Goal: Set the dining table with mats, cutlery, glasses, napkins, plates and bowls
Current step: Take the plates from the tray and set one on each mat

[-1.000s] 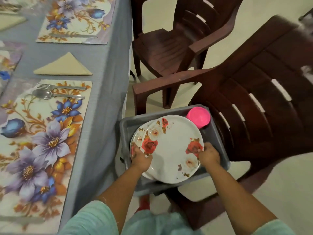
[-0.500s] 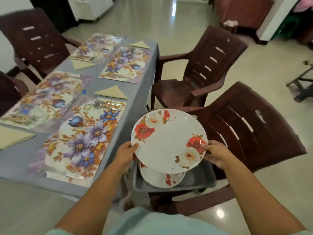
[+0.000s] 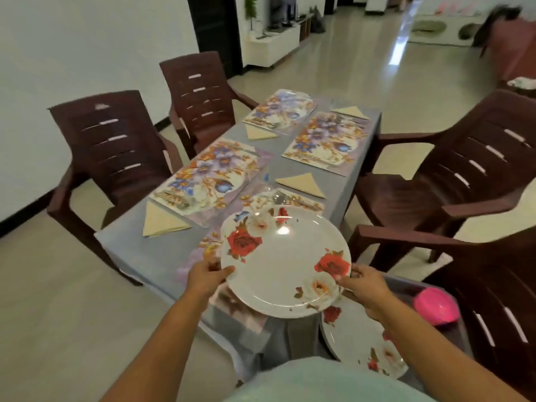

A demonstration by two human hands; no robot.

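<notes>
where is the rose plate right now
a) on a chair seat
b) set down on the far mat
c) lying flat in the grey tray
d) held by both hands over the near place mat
d: the left hand and right hand each grip an edge of the plate, which hangs above the near place mat on the table, not in the tray.

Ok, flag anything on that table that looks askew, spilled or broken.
Nothing stands out. The mats lie flat, each napkin is neatly folded beside one, and nothing is spilled. The plate held by the left hand and right hand looks whole. The cutlery is too blurred to judge.
</notes>
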